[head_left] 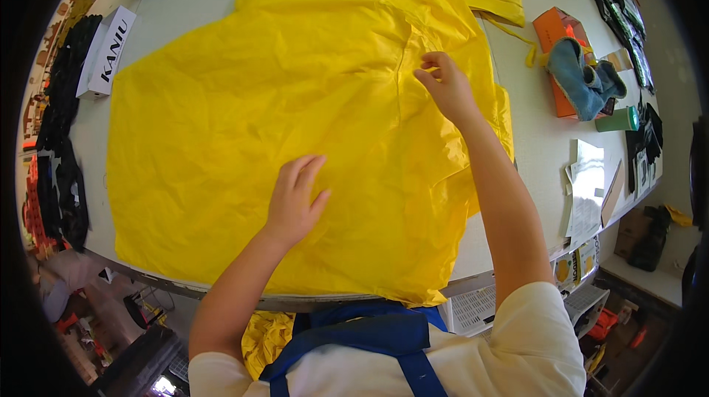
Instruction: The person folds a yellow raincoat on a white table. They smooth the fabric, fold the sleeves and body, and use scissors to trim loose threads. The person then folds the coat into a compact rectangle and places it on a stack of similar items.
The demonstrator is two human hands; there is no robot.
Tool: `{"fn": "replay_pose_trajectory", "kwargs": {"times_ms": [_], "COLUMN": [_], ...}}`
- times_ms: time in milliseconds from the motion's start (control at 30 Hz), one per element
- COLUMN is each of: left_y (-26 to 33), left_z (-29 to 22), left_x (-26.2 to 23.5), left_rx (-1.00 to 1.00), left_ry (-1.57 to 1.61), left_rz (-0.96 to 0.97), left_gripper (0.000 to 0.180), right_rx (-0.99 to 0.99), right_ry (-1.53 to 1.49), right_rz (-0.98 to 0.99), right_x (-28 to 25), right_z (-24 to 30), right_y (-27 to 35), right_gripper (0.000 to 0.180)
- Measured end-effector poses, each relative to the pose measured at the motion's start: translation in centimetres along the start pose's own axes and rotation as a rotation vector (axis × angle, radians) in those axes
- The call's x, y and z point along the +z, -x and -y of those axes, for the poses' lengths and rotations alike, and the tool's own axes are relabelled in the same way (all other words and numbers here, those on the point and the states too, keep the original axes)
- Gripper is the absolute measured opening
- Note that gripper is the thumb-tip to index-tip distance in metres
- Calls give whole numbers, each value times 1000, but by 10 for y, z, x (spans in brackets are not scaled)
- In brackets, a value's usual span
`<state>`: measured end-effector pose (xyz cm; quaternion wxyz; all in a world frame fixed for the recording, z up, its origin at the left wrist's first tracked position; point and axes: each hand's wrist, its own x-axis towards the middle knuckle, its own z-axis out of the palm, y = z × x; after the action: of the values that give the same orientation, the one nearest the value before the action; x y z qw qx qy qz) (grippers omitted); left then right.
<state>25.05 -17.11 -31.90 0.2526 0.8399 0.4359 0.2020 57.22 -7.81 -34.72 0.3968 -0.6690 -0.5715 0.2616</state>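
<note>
A large yellow garment (pixel 244 116), thin and shiny like a raincoat, lies spread over the white table (pixel 528 175). Its near edge hangs slightly over the table's front. My left hand (pixel 294 201) is over the lower middle of the fabric, fingers stretched forward and thumb apart, holding nothing. Farther off and to the right, my right hand (pixel 449 90) is beside a wrinkled seam running lengthwise. Its fingers are loosely bent, with a gap to the thumb and no cloth between them. Whether either hand touches the fabric I cannot tell.
At the right stand an orange box (pixel 565 105) with blue denim cloth (pixel 580 76) on it, a green cup (pixel 617 119) and papers (pixel 586 190). A white sign block (pixel 107 53) and black garments (pixel 65 116) line the left edge. More yellow fabric (pixel 267 334) lies below the table's front edge.
</note>
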Motion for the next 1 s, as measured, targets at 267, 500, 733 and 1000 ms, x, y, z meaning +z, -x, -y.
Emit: {"fn": "replay_pose_trajectory", "kwargs": {"times_ms": [267, 500, 733, 1000], "left_y": [-207, -222, -235, -233], "left_z": [1, 13, 0, 10], "left_x": [108, 117, 126, 127], "left_rx": [109, -128, 66, -93], "left_ry": [10, 215, -291, 198], "left_rz": [-81, 33, -90, -252], "left_gripper": [47, 39, 10, 3], "right_rx": [323, 568, 535, 519], "right_ry": [684, 507, 667, 686], "right_rz": [-407, -181, -208, -327], "right_x": [-138, -133, -134, -161], "right_z": [-107, -107, -78, -108], "right_y": [182, 204, 165, 197], "right_gripper": [38, 42, 43, 15]}}
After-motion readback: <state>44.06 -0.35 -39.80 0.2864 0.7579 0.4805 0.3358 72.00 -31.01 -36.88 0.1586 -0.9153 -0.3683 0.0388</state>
